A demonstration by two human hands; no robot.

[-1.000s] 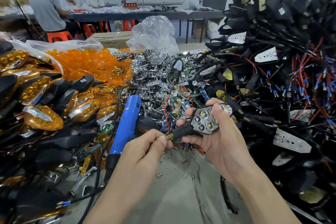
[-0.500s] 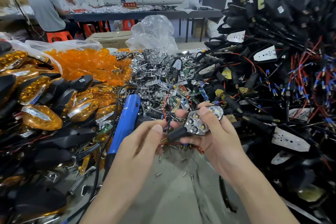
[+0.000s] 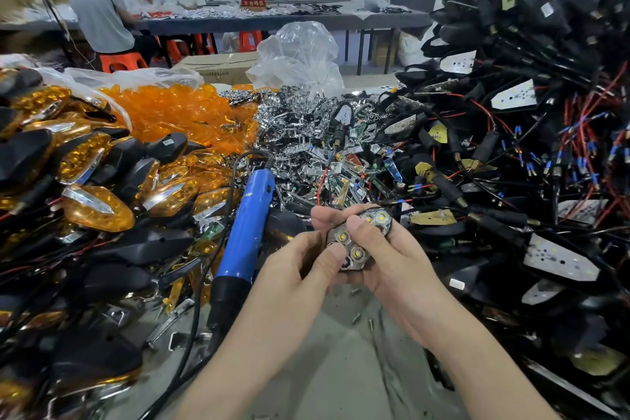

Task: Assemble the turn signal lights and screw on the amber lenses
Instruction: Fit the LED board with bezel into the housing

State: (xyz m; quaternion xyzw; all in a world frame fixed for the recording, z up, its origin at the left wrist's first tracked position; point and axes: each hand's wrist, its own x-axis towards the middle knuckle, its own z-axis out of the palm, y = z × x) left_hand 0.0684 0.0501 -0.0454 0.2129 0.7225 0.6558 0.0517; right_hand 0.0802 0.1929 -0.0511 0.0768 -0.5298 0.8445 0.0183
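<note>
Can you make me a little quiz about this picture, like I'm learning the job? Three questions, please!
1. True or false: a hand is holding the blue screwdriver.
2. What do the left hand and the right hand grip together? A) an amber lens B) a light with shiny cups C) a plastic bag
3. Fill the gap: the heap of black wired housings is on the person's ___ side.
Key: 1 false, it lies apart from both hands; 2 B; 3 right.
</note>
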